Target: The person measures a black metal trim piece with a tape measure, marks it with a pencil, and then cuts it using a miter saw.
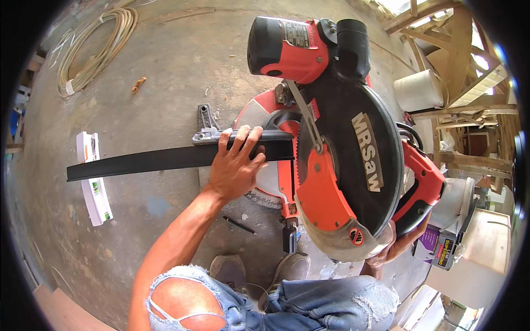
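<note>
A red and black mitre saw (345, 113) stands on the floor in front of me, its toothed blade edge showing beside the round black guard. My left hand (236, 165) presses a long black strip (143, 164) against the grey metal fence (212, 135), fingers spread over fence and strip. The strip's right end lies at the blade; whether they touch I cannot tell. Its left part rests across a white channel-shaped piece (101, 201). At the lower right, my right hand (402, 243) is wrapped round the saw's handle (422, 190), partly hidden behind the guard.
A dark pencil-like stick (239, 225) lies on the concrete near my shoes (290, 270). Coiled cable (124, 38) lies at the far left. White buckets (417, 90), a purple box (433, 245) and timber framing (461, 49) line the right side.
</note>
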The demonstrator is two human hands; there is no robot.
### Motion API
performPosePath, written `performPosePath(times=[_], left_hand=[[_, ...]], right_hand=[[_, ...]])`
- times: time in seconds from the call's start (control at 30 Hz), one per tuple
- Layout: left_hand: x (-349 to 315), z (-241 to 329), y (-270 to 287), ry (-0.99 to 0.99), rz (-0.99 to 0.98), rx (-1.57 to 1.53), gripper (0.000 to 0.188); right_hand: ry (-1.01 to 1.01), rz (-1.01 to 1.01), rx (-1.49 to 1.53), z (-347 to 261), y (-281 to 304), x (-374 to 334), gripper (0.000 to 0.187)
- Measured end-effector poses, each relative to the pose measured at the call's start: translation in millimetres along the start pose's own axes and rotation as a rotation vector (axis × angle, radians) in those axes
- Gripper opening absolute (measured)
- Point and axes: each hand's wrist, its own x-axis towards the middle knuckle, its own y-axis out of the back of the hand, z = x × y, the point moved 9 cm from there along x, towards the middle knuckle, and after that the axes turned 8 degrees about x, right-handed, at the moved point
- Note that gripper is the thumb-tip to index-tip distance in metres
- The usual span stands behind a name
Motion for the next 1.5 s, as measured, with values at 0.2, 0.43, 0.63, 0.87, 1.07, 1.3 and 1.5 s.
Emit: performPosePath(times=[0.2, 0.43, 0.63, 0.87, 1.07, 1.3, 1.5], left_hand=[[-3, 0, -1, 0.004, -0.003, 0.009, 0.026], [-1, 1, -2, 0.003, -0.01, 0.009, 0.027], [-2, 0, -2, 0.011, -0.017, 0.011, 0.026], [-1, 1, -5, 0.014, -0.039, 0.006, 0.026], [-1, 0, -4, 0.021, -0.042, 0.009, 0.029], [0, 0, -1, 0.025, -0.034, -0.002, 0.031], [0, 0, -2, 0.025, -0.029, -0.001, 0.03]], right_hand=[[-0.062, 0.034, 0.026, 9, 6, -4, 0.094], [-0.049, 0.01, 0.012, 14, 10, -10, 0.096], [-0.064, 0.06, 0.088, 14, 4, -11, 0.095], [-0.062, 0.049, 0.05, 9, 1, -6, 0.094], [-0.054, 0.06, 0.027, 9, 3, -7, 0.095], [-0.121, 0.075, 0.068, 5, -3, -3, 0.099], [-0.106, 0.109, 0.047, 4, 0, -4, 0.096]])
